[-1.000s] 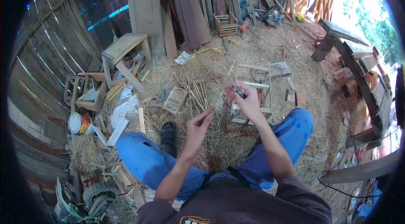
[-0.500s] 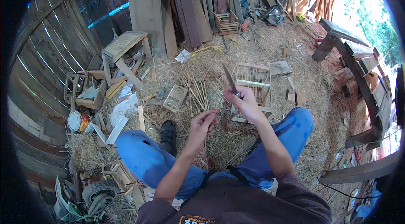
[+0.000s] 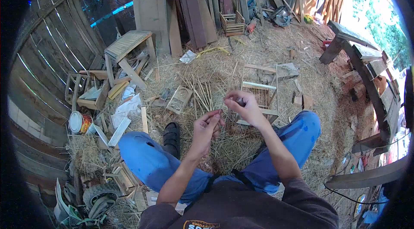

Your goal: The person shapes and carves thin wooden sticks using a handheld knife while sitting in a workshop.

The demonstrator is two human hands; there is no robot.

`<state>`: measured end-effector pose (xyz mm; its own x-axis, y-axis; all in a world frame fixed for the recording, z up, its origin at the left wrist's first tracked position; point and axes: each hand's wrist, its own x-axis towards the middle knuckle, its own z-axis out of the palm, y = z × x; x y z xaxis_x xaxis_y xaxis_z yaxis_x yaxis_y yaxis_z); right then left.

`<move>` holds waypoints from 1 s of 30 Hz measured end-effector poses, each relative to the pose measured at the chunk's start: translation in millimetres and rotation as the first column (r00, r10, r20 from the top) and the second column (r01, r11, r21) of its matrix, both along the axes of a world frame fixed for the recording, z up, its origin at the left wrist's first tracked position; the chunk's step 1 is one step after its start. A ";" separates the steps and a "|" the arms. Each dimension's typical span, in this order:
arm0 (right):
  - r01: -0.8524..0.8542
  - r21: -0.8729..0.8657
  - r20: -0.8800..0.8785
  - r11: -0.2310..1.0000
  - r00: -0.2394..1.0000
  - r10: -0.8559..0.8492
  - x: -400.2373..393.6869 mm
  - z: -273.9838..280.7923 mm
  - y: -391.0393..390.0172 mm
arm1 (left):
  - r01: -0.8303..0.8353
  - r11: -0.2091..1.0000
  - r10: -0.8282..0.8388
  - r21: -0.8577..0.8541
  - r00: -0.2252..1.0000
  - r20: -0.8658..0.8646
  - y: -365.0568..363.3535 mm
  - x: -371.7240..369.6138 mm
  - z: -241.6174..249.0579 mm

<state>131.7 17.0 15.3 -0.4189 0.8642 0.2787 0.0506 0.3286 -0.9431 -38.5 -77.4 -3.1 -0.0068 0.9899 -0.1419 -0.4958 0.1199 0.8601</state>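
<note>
My left hand (image 3: pixel 208 126) is closed in a pinch above the straw between my knees; what its fingertips hold is too small to name. Up and to the right of it, my right hand (image 3: pixel 244 104) is curled, with the dark end of the knife (image 3: pixel 242 101) showing among its fingers. The blade cannot be made out clearly. Just beyond the right hand lies a wooden frame with thin bars (image 3: pixel 260 83). Thin sticks (image 3: pixel 201 94) lie on the straw beyond my left hand.
A small wooden table (image 3: pixel 128 46) stands at the back left, near a paint can (image 3: pixel 80 123). A slatted crate (image 3: pixel 232 23) sits by leaning boards (image 3: pixel 190 9). At the right is a wooden bench (image 3: pixel 364 71). A flat wooden piece (image 3: pixel 179 100) lies ahead.
The knife blade, which pointed up and away from my right hand, no longer shows there. My right hand has turned and moved slightly left, nearer my left hand.
</note>
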 end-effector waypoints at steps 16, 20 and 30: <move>-0.096 0.543 0.311 0.834 0.946 -0.094 -1.0 22.7 -24.2 | -0.017 0.997 0.017 0.076 1.000 0.004 -2.9 -12.1 -7.3; -0.106 0.588 0.370 0.802 0.917 -0.150 4.4 24.3 -21.6 | -0.004 0.999 0.005 0.043 1.000 -0.022 -3.8 -11.4 -3.8; 0.156 0.535 0.258 0.831 0.906 -0.336 15.0 28.4 -8.0 | 0.116 0.992 -0.111 0.055 0.991 -0.080 -14.8 -14.0 8.6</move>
<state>146.6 9.0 43.7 -0.3544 0.7349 0.5782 0.4686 0.6746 -0.5704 -52.4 -92.2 5.5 0.0975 0.9915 -0.0862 -0.4147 0.1192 0.9021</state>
